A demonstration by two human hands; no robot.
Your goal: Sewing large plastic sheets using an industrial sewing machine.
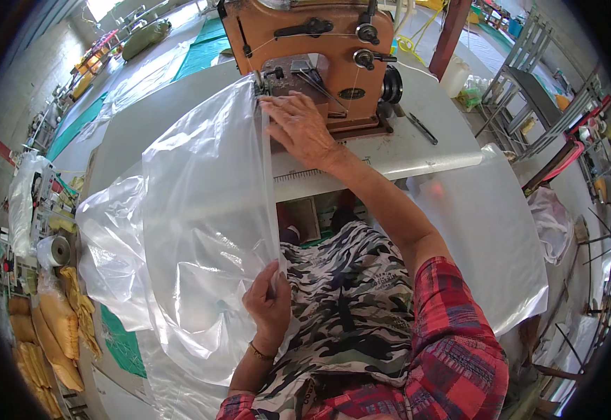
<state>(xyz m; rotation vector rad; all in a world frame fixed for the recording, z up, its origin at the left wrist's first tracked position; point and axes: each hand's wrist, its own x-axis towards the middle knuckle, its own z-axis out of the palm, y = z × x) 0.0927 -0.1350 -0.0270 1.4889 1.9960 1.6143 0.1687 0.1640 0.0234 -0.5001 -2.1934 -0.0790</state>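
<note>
A clear plastic sheet (200, 189) runs from the sewing machine's needle area down across the table edge to my lap. My left hand (267, 301) is closed in a pinch on the sheet's folded right edge, close to my body. Beside the presser foot, my right hand (298, 129) lies with fingers stretched out over the top of that edge, pressing on it. The brown sewing machine (340, 70) stands at the far side of the table, with thread strung along its front. The needle tip is too small to make out.
Thread snips (423, 129) lie right of the machine on the grey table (424, 150). More clear plastic (487, 231) hangs at the right. A metal rack (540, 98) stands far right; a white roll (53, 250) and yellow-orange bundles (57, 315) are at the left.
</note>
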